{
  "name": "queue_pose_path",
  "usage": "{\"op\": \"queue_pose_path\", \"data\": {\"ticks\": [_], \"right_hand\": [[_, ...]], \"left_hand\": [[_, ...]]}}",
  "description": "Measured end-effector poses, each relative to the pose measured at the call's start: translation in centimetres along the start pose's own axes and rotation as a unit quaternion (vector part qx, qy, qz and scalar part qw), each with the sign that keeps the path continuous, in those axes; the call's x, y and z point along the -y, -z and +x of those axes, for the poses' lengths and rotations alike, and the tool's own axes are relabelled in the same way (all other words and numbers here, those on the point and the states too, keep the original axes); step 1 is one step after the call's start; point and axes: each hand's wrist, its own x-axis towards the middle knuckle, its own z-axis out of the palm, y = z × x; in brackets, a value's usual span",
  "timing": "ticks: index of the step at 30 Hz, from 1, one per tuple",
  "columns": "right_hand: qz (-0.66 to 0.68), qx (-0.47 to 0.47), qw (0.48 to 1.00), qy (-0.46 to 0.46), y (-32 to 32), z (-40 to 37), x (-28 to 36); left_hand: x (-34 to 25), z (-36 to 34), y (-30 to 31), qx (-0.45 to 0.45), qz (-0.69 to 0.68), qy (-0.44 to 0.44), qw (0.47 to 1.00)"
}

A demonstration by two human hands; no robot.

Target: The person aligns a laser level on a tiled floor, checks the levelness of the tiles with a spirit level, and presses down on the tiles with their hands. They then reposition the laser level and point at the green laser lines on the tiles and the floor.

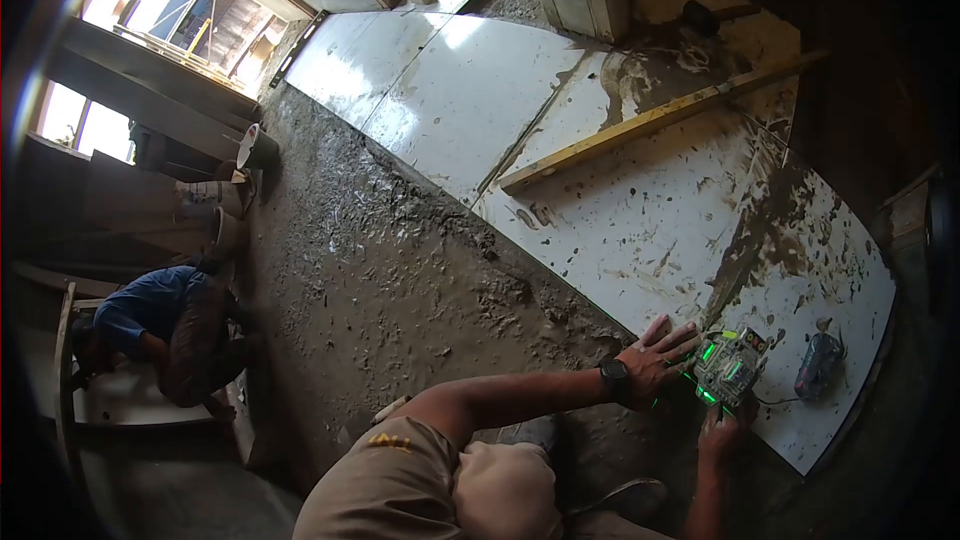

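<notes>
Laser level (730,368), green lights lit, stands near right on the mud-spattered white tiles (465,105). Left hand (658,365): palm down, fingers spread, at the tile edge beside the level, gripping nothing visible. Right hand (722,430): at the level's near side; I cannot tell how far it is closed. Clear plastic bottle (818,365): just right of the level, contents unclear. Yellow straightedge (660,125) lies across the tiles farther off, in the way there. Wet mortar (400,270) borders the tiles' left side. Far left: bucket (257,150), contents unreadable. Left: a crouching co-worker (170,325), well apart.
</notes>
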Motion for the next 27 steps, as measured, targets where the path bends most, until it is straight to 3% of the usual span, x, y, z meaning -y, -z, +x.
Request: {"op": "queue_pose_path", "data": {"ticks": [5, 7, 9, 13, 16, 18, 19, 21, 25, 27], "right_hand": [[0.007, 0.043, 0.996, -0.082, 0.2, -0.8, -0.4], [0.035, 0.049, 0.992, -0.115, 0.3, -0.8, -0.4], [-0.040, 0.033, 0.998, -0.024, 0.2, -0.8, -1.3], [-0.045, 0.004, 0.999, 0.016, 1.8, 1.1, 2.1], [-0.008, 0.044, 0.998, -0.047, 1.3, -0.1, 1.2], [0.050, 0.075, 0.982, -0.166, 0.5, -0.9, -0.1], [0.050, 0.075, 0.982, -0.166, 0.7, -0.6, 0.2], [0.001, 0.031, 0.999, -0.027, 1.4, 0.5, 1.0], [-0.006, 0.021, 0.999, -0.045, 1.6, 0.8, 2.0], [-0.033, 0.010, 0.999, -0.005, 1.3, 0.7, 1.4]], "left_hand": [[-0.3, 0.2, 0.0, 0.038, 0.020, 0.006, 0.999], [-0.1, 0.1, -0.2, -0.002, -0.004, -0.003, 1.000], [0.0, 0.2, -0.5, 0.006, 0.003, -0.001, 1.000], [-0.5, 0.4, 0.6, 0.047, 0.013, 0.011, 0.999], [-0.4, 0.3, 0.2, 0.014, -0.005, 0.000, 1.000], [-0.3, 0.3, -0.2, 0.018, 0.020, 0.000, 1.000], [-0.3, 0.3, -0.2, 0.021, 0.047, 0.000, 0.999], [-0.2, 0.3, -0.2, 0.026, 0.032, 0.002, 0.999], [-0.4, 0.3, 0.3, 0.021, -0.015, 0.008, 1.000], [-0.4, 0.4, 0.5, 0.022, -0.016, 0.007, 1.000]]}}
